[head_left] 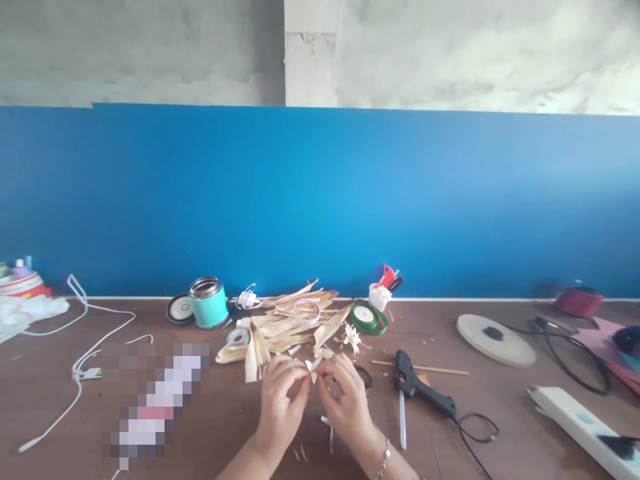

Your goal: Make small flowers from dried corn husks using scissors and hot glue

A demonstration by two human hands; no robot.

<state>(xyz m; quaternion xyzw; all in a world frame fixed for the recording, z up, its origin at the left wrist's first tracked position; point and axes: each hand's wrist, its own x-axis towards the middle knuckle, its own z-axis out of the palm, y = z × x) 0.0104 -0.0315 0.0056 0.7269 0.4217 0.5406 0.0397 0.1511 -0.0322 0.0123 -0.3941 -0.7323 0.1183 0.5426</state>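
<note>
My left hand (281, 395) and my right hand (349, 399) meet low in the middle of the view, fingertips nearly touching. Between them is a small pale piece of corn husk (312, 369), pinched from both sides by thumb and fingers. Just beyond lies a heap of dried corn husks (280, 325), with one wide strip (257, 353) near my left hand. A pale husk flower (351, 338) rests past my right hand. Narrow husk scraps (331, 437) are scattered on the table below the hands.
Right of my hands are a black glue gun (417, 387) with a glue stick, and a wooden stick (445, 370). Farther back stand a teal jar (208, 308), green ribbon roll (379, 325) and a cup (380, 297) of tools. A power strip (583, 420) lies right; white cables (76, 373) left.
</note>
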